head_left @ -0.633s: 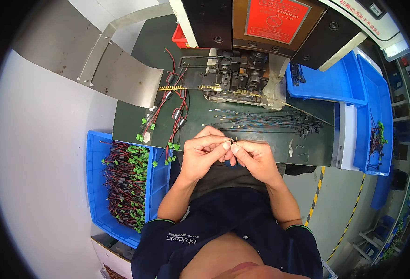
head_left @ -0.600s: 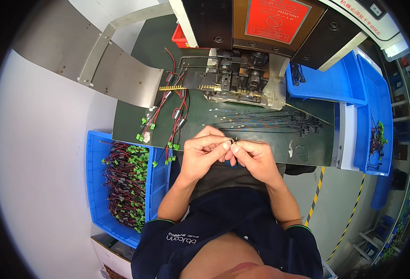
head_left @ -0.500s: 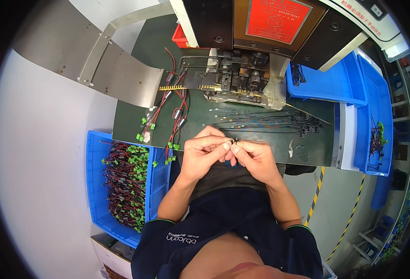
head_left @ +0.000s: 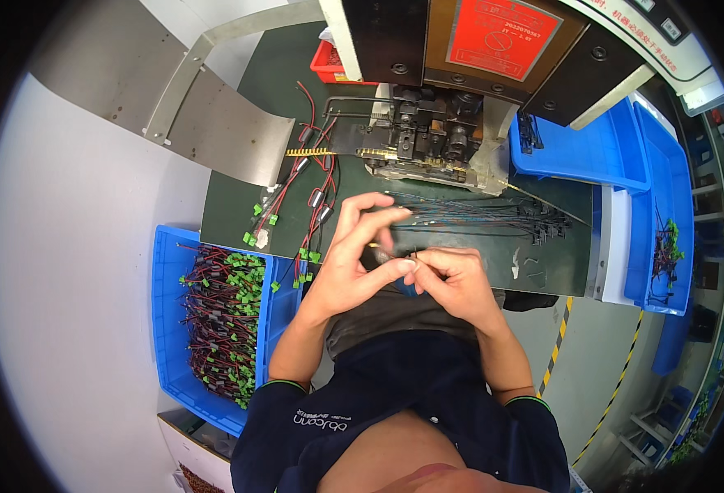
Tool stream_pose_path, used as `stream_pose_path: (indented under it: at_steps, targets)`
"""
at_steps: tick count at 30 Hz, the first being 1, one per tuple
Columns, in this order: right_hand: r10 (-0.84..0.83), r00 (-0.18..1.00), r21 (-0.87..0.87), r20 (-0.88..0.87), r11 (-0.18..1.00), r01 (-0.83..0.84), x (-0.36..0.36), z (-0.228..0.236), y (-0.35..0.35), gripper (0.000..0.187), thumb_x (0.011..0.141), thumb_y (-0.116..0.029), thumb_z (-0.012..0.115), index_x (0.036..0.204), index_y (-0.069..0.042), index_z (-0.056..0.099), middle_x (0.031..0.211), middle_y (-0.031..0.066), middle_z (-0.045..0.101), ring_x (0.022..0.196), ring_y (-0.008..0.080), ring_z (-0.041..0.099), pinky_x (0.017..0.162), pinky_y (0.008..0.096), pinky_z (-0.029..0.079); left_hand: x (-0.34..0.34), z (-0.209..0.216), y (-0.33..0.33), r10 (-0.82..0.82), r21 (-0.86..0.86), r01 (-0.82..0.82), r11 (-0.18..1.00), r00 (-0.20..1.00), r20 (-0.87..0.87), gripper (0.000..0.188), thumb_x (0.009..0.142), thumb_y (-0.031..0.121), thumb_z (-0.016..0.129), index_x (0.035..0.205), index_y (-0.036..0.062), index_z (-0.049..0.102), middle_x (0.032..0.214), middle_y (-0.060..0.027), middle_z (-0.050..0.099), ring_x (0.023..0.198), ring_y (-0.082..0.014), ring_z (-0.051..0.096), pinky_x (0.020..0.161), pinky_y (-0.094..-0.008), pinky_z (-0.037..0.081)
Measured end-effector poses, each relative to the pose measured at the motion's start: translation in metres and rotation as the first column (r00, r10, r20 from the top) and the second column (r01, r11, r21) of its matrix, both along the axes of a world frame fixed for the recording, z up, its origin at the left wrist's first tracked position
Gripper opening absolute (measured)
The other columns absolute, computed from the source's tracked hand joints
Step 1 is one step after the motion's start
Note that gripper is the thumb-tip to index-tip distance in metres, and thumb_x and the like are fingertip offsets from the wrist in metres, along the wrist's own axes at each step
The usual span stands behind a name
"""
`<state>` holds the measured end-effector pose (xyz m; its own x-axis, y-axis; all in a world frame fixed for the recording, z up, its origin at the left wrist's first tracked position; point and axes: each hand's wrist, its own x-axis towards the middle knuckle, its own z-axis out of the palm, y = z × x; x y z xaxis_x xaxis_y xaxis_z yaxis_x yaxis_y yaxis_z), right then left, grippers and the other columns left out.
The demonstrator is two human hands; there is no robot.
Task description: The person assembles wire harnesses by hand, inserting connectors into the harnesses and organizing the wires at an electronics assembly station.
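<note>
While the right hand (head_left: 452, 278) pinches a dark piece (head_left: 415, 255), likely steadying it, the spread left hand (head_left: 347, 267) would need precise closing

Lit brightly and evenly, with a soft sheen on the metal sheet (head_left: 243, 123), beyond and left of the hands (head_left: 454, 279). Dimmer inside the machine (head_left: 432, 131), straight beyond. Smeared by motion at the left hand's (head_left: 341, 267) fingers (head_left: 385, 238). Bowed and squeezed toward a black rim, especially far right.

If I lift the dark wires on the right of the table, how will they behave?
The wires are probably light, being thin. Lying nearly straight, they seem slightly springy. Their crowded connectors may catch on each other.
</note>
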<state>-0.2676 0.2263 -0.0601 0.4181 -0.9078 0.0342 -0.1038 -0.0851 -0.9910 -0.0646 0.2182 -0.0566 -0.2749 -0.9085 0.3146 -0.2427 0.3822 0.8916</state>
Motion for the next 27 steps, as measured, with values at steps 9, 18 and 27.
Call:
stream_pose_path:
  at_steps: [9, 18, 27]
  targets:
    - [0.089, 0.981, -0.178, -0.172, 0.977, -0.120, -0.006, 0.001, 0.003, 0.009, 0.086, -0.005, 0.071, 0.088, 0.004, 0.069, 0.071, 0.0120, 0.065, 0.057, 0.0237, 0.063, 0.053, 0.0321, 0.047, -0.008, 0.022, -0.003, -0.098, -0.384, 0.217, 0.897, 0.947, 0.307, 0.020, 0.074, 0.016, 0.077, 0.085, 0.0045, 0.065, 0.105, -0.0100, 0.062, 0.101, -0.0320, 0.062, 0.083, -0.0395, 0.048]
    - [0.080, 0.982, -0.263, -0.170, 0.957, -0.124, -0.005, 0.000, 0.010, 0.009, 0.082, -0.004, 0.072, 0.087, 0.003, 0.069, 0.071, 0.0111, 0.063, 0.058, 0.0273, 0.060, 0.054, 0.0361, 0.047, 0.002, 0.013, 0.002, -0.118, -0.294, 0.273, 0.916, 0.884, 0.453, 0.028, 0.078, 0.025, 0.074, 0.081, 0.0046, 0.056, 0.081, -0.0073, 0.053, 0.076, -0.0271, 0.055, 0.066, -0.0383, 0.043]
    - [0.151, 0.981, -0.075, -0.120, 0.984, -0.160, -0.002, 0.017, 0.008, 0.010, 0.090, -0.005, 0.067, 0.084, 0.003, 0.070, 0.072, 0.0079, 0.068, 0.064, 0.0171, 0.066, 0.058, 0.0318, 0.052, 0.024, -0.010, 0.000, 0.021, -0.276, 0.047, 0.960, 0.971, 0.237, 0.029, 0.082, 0.020, 0.075, 0.073, 0.0037, 0.053, 0.075, -0.0094, 0.051, 0.069, -0.0292, 0.052, 0.063, -0.0383, 0.041]
